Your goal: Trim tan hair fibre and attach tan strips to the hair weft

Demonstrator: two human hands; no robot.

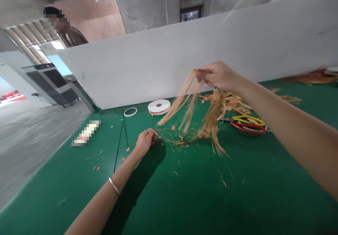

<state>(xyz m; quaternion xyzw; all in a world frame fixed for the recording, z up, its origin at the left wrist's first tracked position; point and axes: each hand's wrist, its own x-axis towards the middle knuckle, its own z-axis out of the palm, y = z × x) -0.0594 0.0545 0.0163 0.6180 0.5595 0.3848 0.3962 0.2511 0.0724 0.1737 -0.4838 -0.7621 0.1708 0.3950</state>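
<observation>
My right hand [219,75] is raised above the green table [185,192], fingers pinched shut on a bundle of tan straw-like fibre strips [185,101] that hang down and fan out toward the tabletop. My left hand [145,140] rests low on the table, fingers curled closed at thin fibre strands [171,140] lying there; a bracelet circles that wrist. A loose pile of the same fibre [227,103] lies under and behind my right hand.
Scissors with yellow and red handles [248,124] lie right of the fibre. A white tape roll [158,106] and a thin white ring [130,111] sit near the white partition [185,51]. A blurred flat object [86,133] lies at the left. Another person [66,30] stands behind the partition.
</observation>
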